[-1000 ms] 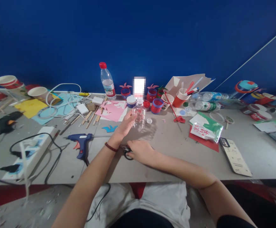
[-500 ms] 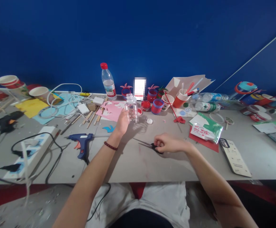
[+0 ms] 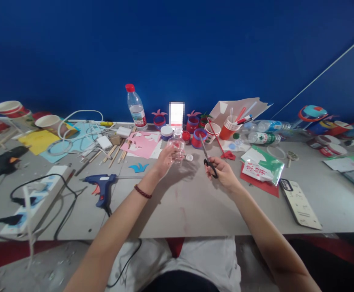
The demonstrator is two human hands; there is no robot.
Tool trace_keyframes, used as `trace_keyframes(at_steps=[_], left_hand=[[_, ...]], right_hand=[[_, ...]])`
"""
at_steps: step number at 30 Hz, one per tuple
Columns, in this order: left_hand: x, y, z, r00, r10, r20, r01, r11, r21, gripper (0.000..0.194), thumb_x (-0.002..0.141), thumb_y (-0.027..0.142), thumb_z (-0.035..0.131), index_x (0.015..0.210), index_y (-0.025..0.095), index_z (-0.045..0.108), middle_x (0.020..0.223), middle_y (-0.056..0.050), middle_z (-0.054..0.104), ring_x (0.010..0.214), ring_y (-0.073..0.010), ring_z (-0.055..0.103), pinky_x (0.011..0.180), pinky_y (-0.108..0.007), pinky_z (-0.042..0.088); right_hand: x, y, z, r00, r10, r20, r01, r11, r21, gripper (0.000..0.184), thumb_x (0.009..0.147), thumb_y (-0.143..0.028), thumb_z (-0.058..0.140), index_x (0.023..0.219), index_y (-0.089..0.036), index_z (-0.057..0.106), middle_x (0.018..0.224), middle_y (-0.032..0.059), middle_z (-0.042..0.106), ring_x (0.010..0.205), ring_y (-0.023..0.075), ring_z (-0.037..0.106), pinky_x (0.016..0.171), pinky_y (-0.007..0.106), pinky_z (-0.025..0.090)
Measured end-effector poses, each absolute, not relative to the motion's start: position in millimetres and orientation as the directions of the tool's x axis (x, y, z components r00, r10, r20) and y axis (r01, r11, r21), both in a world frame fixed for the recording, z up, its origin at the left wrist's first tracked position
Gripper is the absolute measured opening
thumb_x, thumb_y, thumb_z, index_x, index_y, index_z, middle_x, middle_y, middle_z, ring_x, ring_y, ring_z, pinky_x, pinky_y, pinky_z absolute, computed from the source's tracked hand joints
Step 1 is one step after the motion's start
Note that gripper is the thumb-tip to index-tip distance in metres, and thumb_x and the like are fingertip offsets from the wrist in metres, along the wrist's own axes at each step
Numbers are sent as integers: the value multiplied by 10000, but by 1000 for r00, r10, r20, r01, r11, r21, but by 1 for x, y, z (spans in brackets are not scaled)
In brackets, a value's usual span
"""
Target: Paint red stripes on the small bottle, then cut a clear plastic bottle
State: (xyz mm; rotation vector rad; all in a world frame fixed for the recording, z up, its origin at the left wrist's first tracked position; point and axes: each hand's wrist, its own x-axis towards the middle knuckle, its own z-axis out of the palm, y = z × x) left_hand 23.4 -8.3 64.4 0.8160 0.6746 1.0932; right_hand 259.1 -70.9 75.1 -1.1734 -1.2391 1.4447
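Note:
My left hand (image 3: pixel 164 161) is closed around a clear plastic bottle (image 3: pixel 177 147), held above the table with its neck up. In my right hand (image 3: pixel 221 172) is a pair of black-handled scissors (image 3: pixel 211 165), blades pointing up and away from me. A gap separates the blades from the bottle. Just beyond the bottle stand a red paint jar (image 3: pixel 186 137) and a purple-and-red ring-shaped cup (image 3: pixel 199 138). A small white cap (image 3: pixel 189 157) lies on the table between my hands.
To the left lie a blue glue gun (image 3: pixel 104 184), a white power strip (image 3: pixel 39 198) with cords, and pink cut paper (image 3: pixel 143 145). A red-capped bottle (image 3: pixel 136 107) stands at the back. On the right are a phone (image 3: pixel 300 202) and a green packet (image 3: pixel 264 164).
The scissors have been lifted off the table by my right hand and turned blades up. My left hand has shifted slightly right with the bottle.

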Motion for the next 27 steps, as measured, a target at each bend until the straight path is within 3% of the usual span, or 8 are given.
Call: trace_keyframes(at_steps=[4,8,12,15,27], left_hand=[[28,-11,67,249,966,-66,-426,170,889,542,669,510,829,1047,201,592,899,-32,710,743,-153,666,733,-305,505],[18,-20,65,190,982,-2,-324,65,944,510,691,493,827,1032,188,602,1010,-40,684,790,-140,655,814,-327,513],[7,-31,64,164,986,15,-221,22,975,452,712,467,824,993,187,606,1034,-58,683,916,-181,660,908,-366,491],[5,-36,65,186,982,18,-280,35,959,545,716,439,831,1120,224,534,1037,-53,697,924,-193,676,918,-398,490],[5,-38,65,235,967,-97,-261,159,952,483,761,530,763,1032,195,545,1024,-61,728,812,-190,708,889,-395,497]], right_hand=[[249,-70,86,-69,990,-127,69,-122,-990,455,632,-493,812,906,-222,571,771,-24,562,601,100,484,532,247,444],[247,-69,84,-134,981,-138,264,-99,-959,413,726,-523,731,943,-218,555,835,-4,573,706,129,529,606,259,464],[244,-72,76,-217,957,-190,427,-82,-900,389,769,-544,696,907,-229,515,824,-15,546,706,136,508,594,264,437],[243,-77,73,-286,931,-228,429,-89,-899,387,794,-556,672,916,-234,494,798,-33,515,690,125,466,597,258,406],[255,-78,70,-323,893,-313,361,-190,-913,437,757,-591,701,892,-225,504,739,-41,477,632,106,430,533,230,338]])
